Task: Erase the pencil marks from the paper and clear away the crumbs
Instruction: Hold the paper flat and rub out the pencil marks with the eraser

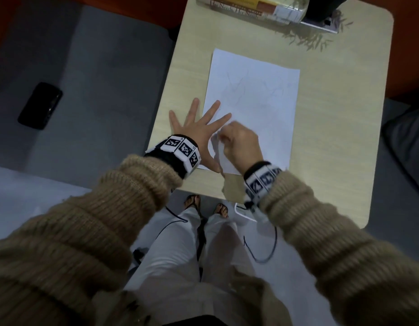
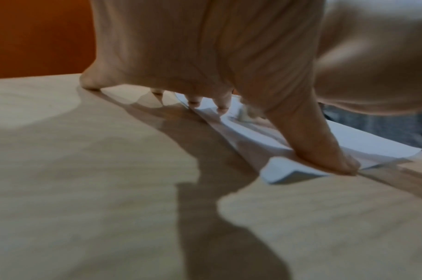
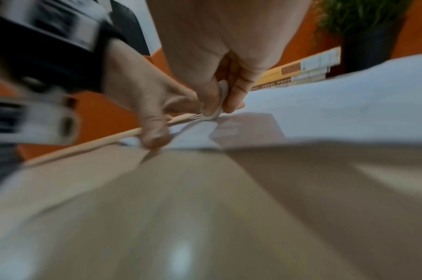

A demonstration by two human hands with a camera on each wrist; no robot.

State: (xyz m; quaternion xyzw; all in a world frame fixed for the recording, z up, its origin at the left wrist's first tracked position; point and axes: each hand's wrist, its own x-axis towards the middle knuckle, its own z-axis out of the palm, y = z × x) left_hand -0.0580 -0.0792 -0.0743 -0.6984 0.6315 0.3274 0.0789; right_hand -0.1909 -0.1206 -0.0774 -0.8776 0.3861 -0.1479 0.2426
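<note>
A white sheet of paper (image 1: 253, 107) lies on the light wooden table (image 1: 333, 137), with faint pencil marks (image 1: 239, 88) across its upper half. My left hand (image 1: 203, 118) is spread flat over the sheet's left edge, fingers straight, and the thumb (image 2: 329, 155) presses the near corner, which is curled up. My right hand (image 1: 236, 140) sits on the paper's lower left, right next to the left hand. It pinches a small white eraser (image 3: 219, 102) whose tip touches the sheet. The right wrist view is blurred. I can make out no crumbs.
A stack of books (image 1: 246, 8) and a dark plant pot (image 1: 321, 5) stand at the table's far edge. A black phone (image 1: 40, 105) lies on the grey seat to the left. Cables (image 1: 262, 252) hang near my legs below the table's near edge.
</note>
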